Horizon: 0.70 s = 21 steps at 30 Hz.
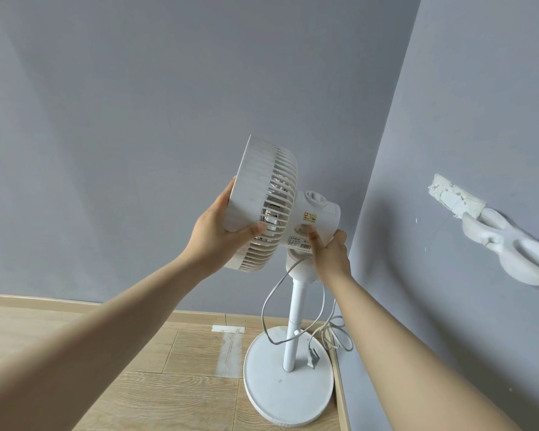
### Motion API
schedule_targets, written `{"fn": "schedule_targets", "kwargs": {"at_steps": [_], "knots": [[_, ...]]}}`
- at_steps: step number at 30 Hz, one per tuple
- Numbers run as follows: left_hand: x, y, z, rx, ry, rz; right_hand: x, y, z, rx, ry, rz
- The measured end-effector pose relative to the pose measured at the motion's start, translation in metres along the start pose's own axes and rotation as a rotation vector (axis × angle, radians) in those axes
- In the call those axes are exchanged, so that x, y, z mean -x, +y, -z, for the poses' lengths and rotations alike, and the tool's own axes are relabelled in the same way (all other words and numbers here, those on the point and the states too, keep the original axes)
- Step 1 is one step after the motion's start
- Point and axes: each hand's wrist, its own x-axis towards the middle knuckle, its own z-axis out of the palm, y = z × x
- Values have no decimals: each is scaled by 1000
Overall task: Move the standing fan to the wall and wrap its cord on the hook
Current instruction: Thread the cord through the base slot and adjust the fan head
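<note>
White standing fan (295,306) by corner; I see left hand (218,231) gripping grille (252,188), right hand (330,256) gripping motor housing (321,213); cord (263,312) hangs loose, hook (504,244) on wall (448,119).

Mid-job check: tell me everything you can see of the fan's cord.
The cord is thin, pale and flexible-looking. It leaves the fan's neck, sags in a loop left of the pole, crosses it low down and gathers in slack coils to the right, its grey plug down by the base. Neither hand touches it: the left hand and right hand hold the fan head. It is not on the wall hook.
</note>
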Motion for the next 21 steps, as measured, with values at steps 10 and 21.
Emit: {"fn": "schedule_targets", "kwargs": {"at_steps": [10, 21], "knots": [[21, 1, 18, 35, 12, 38, 33, 19, 27, 15, 8, -67], [102, -8, 10, 183, -3, 266, 75, 31, 43, -33, 24, -20]]}}
